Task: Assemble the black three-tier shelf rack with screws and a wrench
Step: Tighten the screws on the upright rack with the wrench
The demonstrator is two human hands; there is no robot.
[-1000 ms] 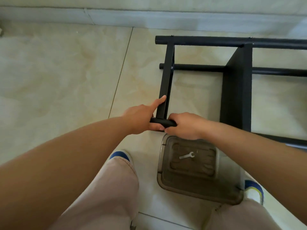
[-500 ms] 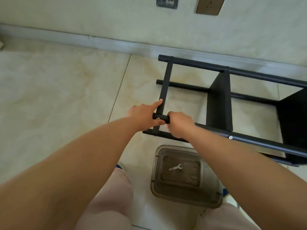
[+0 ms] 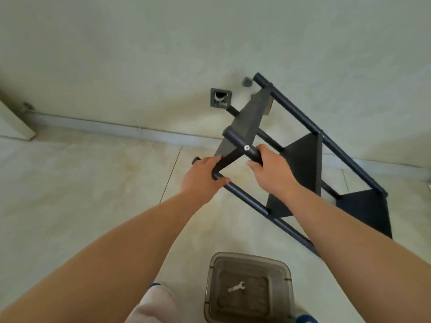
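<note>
The black three-tier shelf rack [image 3: 303, 164] is tilted up off the tiled floor, its top end raised toward the wall and its far end low at the right. My left hand [image 3: 201, 174] grips the lower front tube near its end. My right hand [image 3: 271, 170] grips the upper front tube, just right of a silver screw head [image 3: 246, 148]. Three black shelf panels show between the tubes. A small silver wrench [image 3: 236, 287] lies in a clear plastic container [image 3: 248, 259] on the floor near my feet.
A cream wall with a grey baseboard [image 3: 93, 124] runs behind the rack. A wall box [image 3: 220, 98] and a brown outlet plate, partly hidden by the rack, sit low on the wall. My knee [image 3: 155, 306] and blue-edged shoes are at the bottom.
The rack has been lifted from lying on the floor to a steep tilt, its near end raised. Both hands rose with it and moved apart onto separate tubes. The camera view tipped up toward the wall.
</note>
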